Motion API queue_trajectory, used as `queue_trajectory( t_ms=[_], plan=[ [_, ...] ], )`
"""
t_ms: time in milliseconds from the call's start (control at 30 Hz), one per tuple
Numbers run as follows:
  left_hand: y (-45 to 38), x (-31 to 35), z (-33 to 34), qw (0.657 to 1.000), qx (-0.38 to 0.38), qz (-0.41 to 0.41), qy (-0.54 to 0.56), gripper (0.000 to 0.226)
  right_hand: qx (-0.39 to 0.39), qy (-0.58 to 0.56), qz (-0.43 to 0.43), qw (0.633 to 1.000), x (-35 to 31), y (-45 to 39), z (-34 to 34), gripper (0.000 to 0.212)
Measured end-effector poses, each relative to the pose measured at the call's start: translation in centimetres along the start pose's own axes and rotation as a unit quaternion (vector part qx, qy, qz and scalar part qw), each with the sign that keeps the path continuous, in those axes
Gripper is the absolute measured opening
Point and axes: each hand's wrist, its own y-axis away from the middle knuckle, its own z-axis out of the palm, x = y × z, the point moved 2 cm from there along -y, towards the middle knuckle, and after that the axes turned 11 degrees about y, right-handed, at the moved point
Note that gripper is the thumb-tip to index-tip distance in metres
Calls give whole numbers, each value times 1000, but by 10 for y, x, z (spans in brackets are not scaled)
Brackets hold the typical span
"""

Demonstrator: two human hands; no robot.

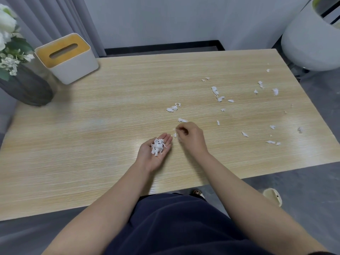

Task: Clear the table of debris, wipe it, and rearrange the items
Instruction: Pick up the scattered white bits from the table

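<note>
Several white paper scraps [218,95] lie scattered over the right half of the wooden table [92,144]. My left hand [152,155] is held palm up above the table's middle, fingers straight, carrying a small heap of collected scraps [157,145]. My right hand [191,138] hovers just to its right, fingers curled, pinching a small white scrap [175,134] between thumb and fingertips. Another scrap [182,120] lies just beyond that hand.
A white tissue box with a wooden lid [68,57] stands at the table's back left. A dark vase with white flowers [24,85] is at the left edge. A large white planter [312,39] stands off the table's far right corner.
</note>
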Motion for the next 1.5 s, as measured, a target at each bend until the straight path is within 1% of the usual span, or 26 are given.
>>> queue_trajectory(
  t_ms=[67, 167, 267, 400, 500, 600, 667, 733, 833, 900, 1000, 1200, 1267, 1333, 1433, 1500],
  plan=[
    [0, -2, 2, 1000, -4, -1, 22, 35, -18, -13, -51, 998, -17, 6, 3, 7],
    [2, -2, 5, 998, -3, 8, 66, 28, -77, 30, -117, 990, -27, 10, 10, 12],
    [1, -1, 4, 997, 4, 7, 72, 26, -112, 83, -140, 980, -25, 11, 15, 20],
    [0, -1, 4, 998, -1, 16, 55, 29, -101, 57, -142, 983, -21, 11, 10, 21],
    [-4, 1, 2, 999, -10, 17, 38, 35, -62, 31, -117, 991, -13, 8, 0, 22],
    [-7, 1, 0, 1000, -7, 12, 22, 36, -13, 50, -37, 998, 10, -2, -9, 25],
    [-8, 0, 1, 1000, -8, 9, 19, 36, -1, 71, 30, 997, 26, -10, -13, 27],
    [-8, 0, 1, 1000, -8, 7, 14, 36, -7, 91, 73, 993, 38, -16, -14, 29],
    [-9, -1, 0, 1000, -10, 2, 10, 36, -35, 118, 93, 988, 46, -21, -9, 27],
    [-8, 0, -1, 1000, -11, 0, 7, 36, -55, 143, 93, 984, 49, -21, -4, 21],
    [-8, 2, -3, 1000, -10, 0, 7, 36, -58, 162, 93, 981, 52, -21, 0, 15],
    [-4, 4, -6, 1000, -7, -1, 14, 37, -57, 167, 78, 981, 50, -21, 0, 17],
    [-3, 3, -7, 1000, -5, -2, 14, 36, -52, 129, 53, 989, 45, -18, 1, 15],
    [-3, 3, -7, 1000, -3, 1, 14, 36, -71, 99, 9, 993, 39, -12, 5, 14],
    [-1, 3, -7, 1000, 0, 5, 14, 36, -115, 117, -38, 986, 35, -5, 13, 14],
    [0, 3, -6, 1000, -1, 6, 13, 36, -121, 136, -51, 982, 35, -2, 17, 14]
  ],
)
